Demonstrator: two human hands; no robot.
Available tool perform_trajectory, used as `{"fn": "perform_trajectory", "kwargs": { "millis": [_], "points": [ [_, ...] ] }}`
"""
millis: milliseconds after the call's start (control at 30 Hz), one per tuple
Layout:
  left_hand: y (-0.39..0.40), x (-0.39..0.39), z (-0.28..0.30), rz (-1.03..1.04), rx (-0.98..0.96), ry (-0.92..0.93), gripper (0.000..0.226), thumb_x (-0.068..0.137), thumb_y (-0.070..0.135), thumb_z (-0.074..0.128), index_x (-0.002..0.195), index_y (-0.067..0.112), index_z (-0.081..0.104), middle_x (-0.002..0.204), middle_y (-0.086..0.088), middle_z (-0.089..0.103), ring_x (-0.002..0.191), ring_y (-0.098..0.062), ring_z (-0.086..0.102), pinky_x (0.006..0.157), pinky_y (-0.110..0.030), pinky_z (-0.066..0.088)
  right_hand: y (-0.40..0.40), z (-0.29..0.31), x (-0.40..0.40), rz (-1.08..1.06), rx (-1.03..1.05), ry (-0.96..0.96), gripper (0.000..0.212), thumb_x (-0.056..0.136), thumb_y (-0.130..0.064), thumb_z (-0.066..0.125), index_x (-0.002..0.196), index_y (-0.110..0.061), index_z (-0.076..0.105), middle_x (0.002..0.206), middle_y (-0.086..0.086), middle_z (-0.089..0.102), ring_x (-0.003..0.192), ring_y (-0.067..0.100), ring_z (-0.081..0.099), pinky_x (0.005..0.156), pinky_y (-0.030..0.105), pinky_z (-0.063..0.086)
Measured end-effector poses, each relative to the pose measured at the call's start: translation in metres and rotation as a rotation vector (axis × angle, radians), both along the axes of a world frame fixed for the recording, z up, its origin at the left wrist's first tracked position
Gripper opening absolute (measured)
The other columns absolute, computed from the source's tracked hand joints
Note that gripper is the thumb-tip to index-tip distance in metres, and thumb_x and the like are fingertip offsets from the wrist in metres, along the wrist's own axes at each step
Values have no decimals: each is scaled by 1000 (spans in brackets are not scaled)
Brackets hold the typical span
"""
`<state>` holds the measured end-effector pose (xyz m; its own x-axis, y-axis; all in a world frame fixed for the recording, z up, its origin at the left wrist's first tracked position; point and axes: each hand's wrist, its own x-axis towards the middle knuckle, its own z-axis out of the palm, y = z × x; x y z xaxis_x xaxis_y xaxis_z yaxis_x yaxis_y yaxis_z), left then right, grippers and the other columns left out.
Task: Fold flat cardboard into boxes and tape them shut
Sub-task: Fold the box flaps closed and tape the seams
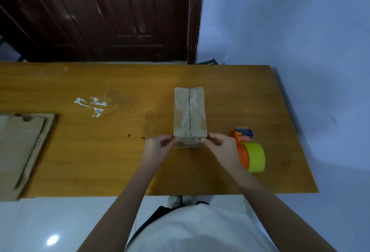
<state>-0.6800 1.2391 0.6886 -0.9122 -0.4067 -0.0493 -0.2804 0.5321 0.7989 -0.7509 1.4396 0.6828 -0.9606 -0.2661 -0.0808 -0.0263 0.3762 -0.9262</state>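
I see a small brown cardboard box standing on the wooden table, folded up, its top flaps meeting along a centre seam covered with clear tape. Flat cardboard sheets lie stacked at the table's left edge, well apart from it. An orange tape dispenser with a yellow-green roll lies on its side just right of the box.

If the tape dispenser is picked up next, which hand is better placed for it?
Probably the right hand: the tape dispenser lies just beside it on the table. The left hand, at the box's other side, would have to cross over.
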Motion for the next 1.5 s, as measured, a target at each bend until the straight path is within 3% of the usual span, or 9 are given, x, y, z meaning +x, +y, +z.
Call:
{"fn": "perform_trajectory", "kwargs": {
  "millis": [267, 533, 700, 833, 1033, 1200, 1300, 1400, 1500],
  "points": [
    [-3, -4, 0, -18, 40, -28, 35, 82, 25, 73, 110, 4, 69, 104, -8, 71, 88, -6, 63, 81, -17, 49, 9, -1, -4, 39, -1, 8, 29, 82, -9, 72, 110, -4, 69, 103, 2, 71, 92, -2, 66, 84, 17, 52],
    [4, -4, 0, 36, -11, -1, 36, 79, 29, 76, 104, 4, 71, 93, -5, 72, 75, -5, 62, 63, -4, 44, -2, -7, 4, -69, -32, 22, 33, 79, -15, 76, 109, -6, 69, 98, -1, 71, 86, -5, 66, 77, 13, 52],
    [0, -3, -6, -7, -19, 30, 29, 78, 20, 77, 101, 4, 71, 91, -6, 73, 80, -9, 66, 78, -26, 56, 2, -9, 1, -9, 39, 51, 28, 79, -12, 75, 105, -9, 68, 95, -3, 70, 84, -8, 64, 77, 12, 51],
    [2, -4, -7, -27, -60, 57, 22, 79, 14, 76, 97, 3, 71, 86, -6, 73, 74, -5, 63, 66, -1, 45, -3, -12, 0, -33, 89, 59, 25, 79, -16, 76, 102, -10, 69, 90, -8, 68, 84, -4, 63, 76, 14, 52],
    [6, -2, -8, -56, -120, 93, 20, 80, 12, 75, 96, 1, 69, 86, -7, 72, 74, -4, 61, 65, -4, 43, -7, -25, 1, -51, 160, -12, 14, 80, -16, 75, 89, -9, 67, 85, 1, 70, 76, 3, 63, 65, 10, 48],
    [2, -5, -15, -121, -142, 20, 19, 83, 7, 69, 100, 2, 60, 95, -9, 66, 86, -17, 65, 74, -24, 53, -2, -26, -4, 51, 248, 12, 13, 85, -6, 67, 98, -5, 66, 93, 6, 69, 87, 13, 65, 78, 24, 54],
    [-5, -5, -15, -196, -199, -40, 25, 85, -3, 59, 109, 4, 57, 107, -10, 60, 100, -23, 60, 83, -31, 51, 6, -18, -10, 106, 322, 155, 25, 87, 3, 56, 110, -3, 63, 103, 9, 66, 98, 20, 63, 82, 22, 48],
    [-16, -4, -6, -120, -178, 39, 30, 90, -1, 55, 120, 4, 56, 114, -10, 58, 103, -21, 58, 85, -29, 49, 10, 0, -15, 48, 138, 391, 30, 90, 2, 52, 119, -3, 61, 121, 7, 61, 115, 16, 56, 99, 23, 42],
    [-21, -6, 9, -148, -183, 179, 29, 95, 13, 54, 124, 12, 58, 114, -1, 56, 103, -16, 56, 85, -32, 51, 9, 18, -24, 195, 103, 489, 25, 93, -10, 54, 115, -7, 66, 127, 3, 60, 124, 11, 50, 106, 23, 37]
  ]
}}
